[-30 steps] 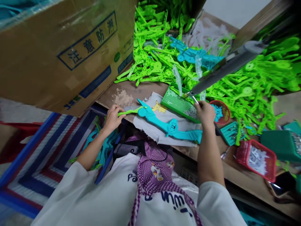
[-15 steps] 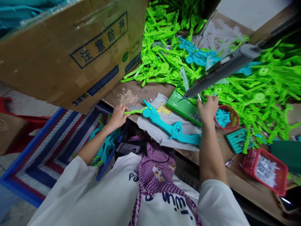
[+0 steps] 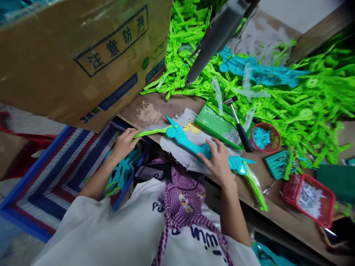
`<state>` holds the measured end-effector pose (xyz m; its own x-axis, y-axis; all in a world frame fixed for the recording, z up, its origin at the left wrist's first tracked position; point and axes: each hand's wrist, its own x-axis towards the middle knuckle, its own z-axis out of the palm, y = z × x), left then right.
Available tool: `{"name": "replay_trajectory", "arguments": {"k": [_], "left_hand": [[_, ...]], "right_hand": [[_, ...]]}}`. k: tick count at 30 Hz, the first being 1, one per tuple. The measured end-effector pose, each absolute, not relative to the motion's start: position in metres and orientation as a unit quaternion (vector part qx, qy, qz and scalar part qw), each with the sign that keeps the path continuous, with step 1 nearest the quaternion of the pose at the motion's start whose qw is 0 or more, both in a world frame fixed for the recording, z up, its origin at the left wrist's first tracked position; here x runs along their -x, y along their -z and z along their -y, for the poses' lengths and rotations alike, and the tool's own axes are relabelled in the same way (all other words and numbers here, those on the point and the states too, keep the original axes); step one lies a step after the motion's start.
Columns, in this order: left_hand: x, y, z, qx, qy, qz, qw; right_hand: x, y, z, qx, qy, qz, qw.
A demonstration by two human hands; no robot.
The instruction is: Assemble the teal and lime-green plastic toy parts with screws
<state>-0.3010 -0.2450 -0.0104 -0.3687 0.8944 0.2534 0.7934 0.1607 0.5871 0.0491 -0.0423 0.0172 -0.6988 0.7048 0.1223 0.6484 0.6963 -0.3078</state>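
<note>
A long blue plastic assembly [image 3: 184, 142] with bright green arms at its ends lies across a grey cloth [image 3: 180, 157] at the table's front edge. My left hand [image 3: 124, 146] is closed around its left green arm [image 3: 155, 131]. Over the round middle of the assembly is my right hand [image 3: 219, 160], fingers spread and nothing gripped; whether the fingertips touch it I cannot tell. The right green arm [image 3: 256, 190], partly under clear film, sticks out past the table edge. A small hammer [image 3: 240, 129] with a black handle leans across a green tray [image 3: 215, 122] of small metal parts.
A grey pen-shaped tool [image 3: 208, 48] hangs over heaped green parts [image 3: 305, 99]. A big cardboard box [image 3: 91, 85] stands at left, above a striped blue bin [image 3: 52, 184]. Red baskets [image 3: 316, 220] and a teal tray [image 3: 273, 166] line the right.
My right hand has left the hammer on the green tray and moved left to the assembly's middle. The hanging grey tool has swung up and left. My left hand keeps the green arm.
</note>
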Motion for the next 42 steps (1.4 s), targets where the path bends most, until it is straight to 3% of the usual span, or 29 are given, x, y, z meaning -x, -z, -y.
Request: {"name": "replay_trajectory", "arguments": {"k": [3, 7, 14, 23, 26, 31, 33, 40, 42], "left_hand": [[0.294, -0.021, 0.255, -0.561, -0.381, -0.734, 0.028], [0.290, -0.058, 0.256, -0.524, -0.482, -0.702, 0.023], [0.306, -0.016, 0.175, -0.279, -0.709, -0.637, 0.114], [0.291, 0.016, 0.128, -0.155, -0.655, -0.578, 0.460], [0.291, 0.020, 0.123, -0.138, -0.642, -0.583, 0.479], [0.300, 0.022, 0.116, -0.141, -0.620, -0.587, 0.502], [0.302, 0.017, 0.117, -0.151, -0.609, -0.576, 0.525], [0.304, 0.006, 0.122, -0.166, -0.603, -0.559, 0.545], [0.306, 0.009, 0.121, -0.181, -0.596, -0.565, 0.542]], "right_hand": [[-0.061, -0.026, 0.056, 0.308, -0.112, 0.944, 0.028], [-0.069, -0.059, 0.037, 0.291, -0.169, 0.942, 0.023], [-0.038, -0.087, -0.025, 0.258, -0.418, 0.863, -0.115], [-0.026, -0.039, -0.048, 0.297, -0.494, 0.807, -0.127], [-0.040, -0.044, -0.030, 0.339, -0.439, 0.829, -0.066], [-0.070, -0.063, -0.001, 0.438, -0.332, 0.808, 0.212], [-0.083, -0.062, -0.005, 0.487, -0.295, 0.771, 0.285], [-0.185, -0.027, -0.004, 0.704, -0.069, 0.568, 0.421], [-0.220, -0.020, 0.017, 0.768, -0.027, 0.490, 0.412]]}}
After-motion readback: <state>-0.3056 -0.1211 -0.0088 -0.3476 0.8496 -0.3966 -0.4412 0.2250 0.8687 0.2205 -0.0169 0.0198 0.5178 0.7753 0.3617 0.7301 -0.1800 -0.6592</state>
